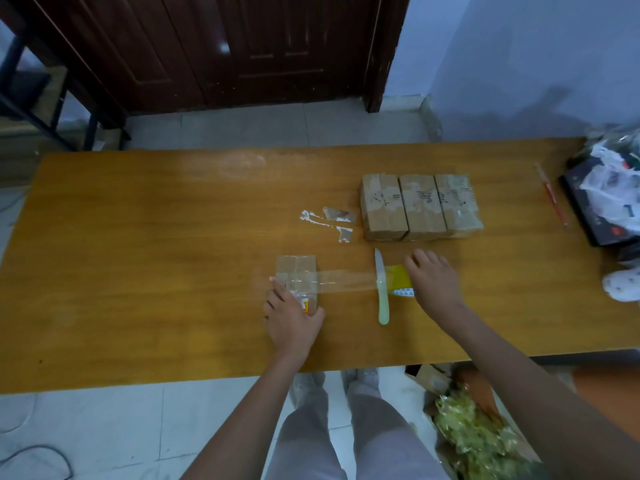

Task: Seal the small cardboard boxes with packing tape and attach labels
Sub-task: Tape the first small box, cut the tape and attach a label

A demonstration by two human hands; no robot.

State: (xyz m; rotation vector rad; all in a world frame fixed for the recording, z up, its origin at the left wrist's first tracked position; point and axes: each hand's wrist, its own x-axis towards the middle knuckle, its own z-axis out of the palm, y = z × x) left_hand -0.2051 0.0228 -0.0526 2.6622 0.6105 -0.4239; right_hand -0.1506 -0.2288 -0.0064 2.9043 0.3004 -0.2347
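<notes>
A small cardboard box (297,271) lies on the wooden table (138,254) near its front edge. My left hand (290,320) holds the box at its near end, thumb along the right side. A strip of clear tape (346,279) stretches from the box top rightward to a yellow tape roll (398,277). My right hand (433,282) covers the roll and grips it. A knife with a pale green handle (382,299) lies on the table across the tape strip, between the box and the roll. Three taped boxes (420,206) stand side by side further back.
Torn scraps of tape and paper (329,220) lie left of the three boxes. A red pen (552,195) and a pile of plastic bags on a dark box (609,195) occupy the table's right end. A bin of shredded filler (478,438) stands on the floor under the front right.
</notes>
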